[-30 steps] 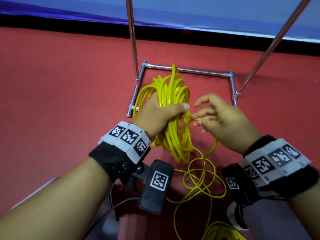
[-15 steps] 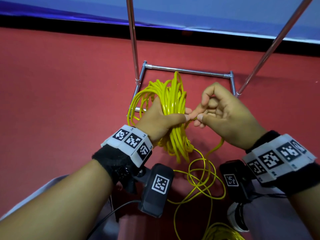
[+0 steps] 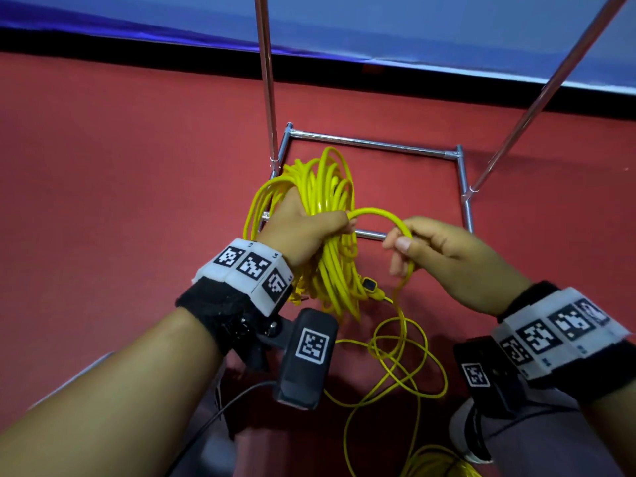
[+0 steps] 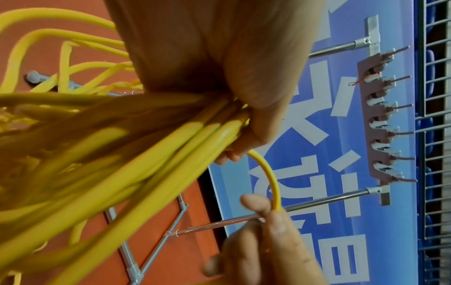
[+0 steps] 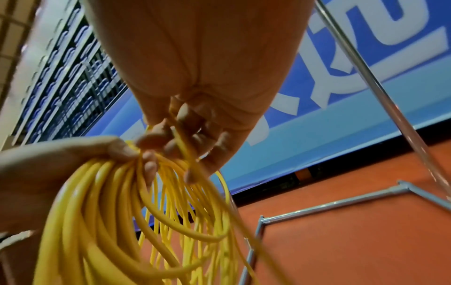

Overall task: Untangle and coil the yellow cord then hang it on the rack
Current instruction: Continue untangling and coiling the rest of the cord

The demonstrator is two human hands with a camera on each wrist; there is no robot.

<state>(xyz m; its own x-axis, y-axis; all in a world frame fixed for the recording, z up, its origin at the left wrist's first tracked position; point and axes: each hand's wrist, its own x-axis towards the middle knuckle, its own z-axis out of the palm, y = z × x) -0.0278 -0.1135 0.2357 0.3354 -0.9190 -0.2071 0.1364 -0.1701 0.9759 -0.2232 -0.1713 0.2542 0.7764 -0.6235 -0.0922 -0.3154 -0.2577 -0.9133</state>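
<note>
My left hand (image 3: 309,232) grips a thick bundle of coiled yellow cord (image 3: 327,187) above the red floor, fingers wrapped round the loops (image 4: 146,146). My right hand (image 3: 430,249) pinches a single strand (image 3: 389,218) that arcs from the left thumb over to it. Below the right hand the strand drops to loose loops (image 3: 402,359) on the floor. A black plug end (image 3: 370,285) hangs by the coil's lower part. The rack's hook bar (image 4: 380,119) with several pegs shows in the left wrist view, up on two chrome poles.
The rack's chrome base frame (image 3: 375,144) lies on the red floor beneath the coil, with upright poles (image 3: 266,80) left and a slanted one (image 3: 537,98) right. A blue banner wall (image 3: 344,22) stands behind. More tangled yellow cord (image 3: 437,466) lies near my right shoe (image 3: 464,432).
My right hand has drawn back to the right from the left hand, pulling out an arc of cord. The left hand and coil stayed about where they were.
</note>
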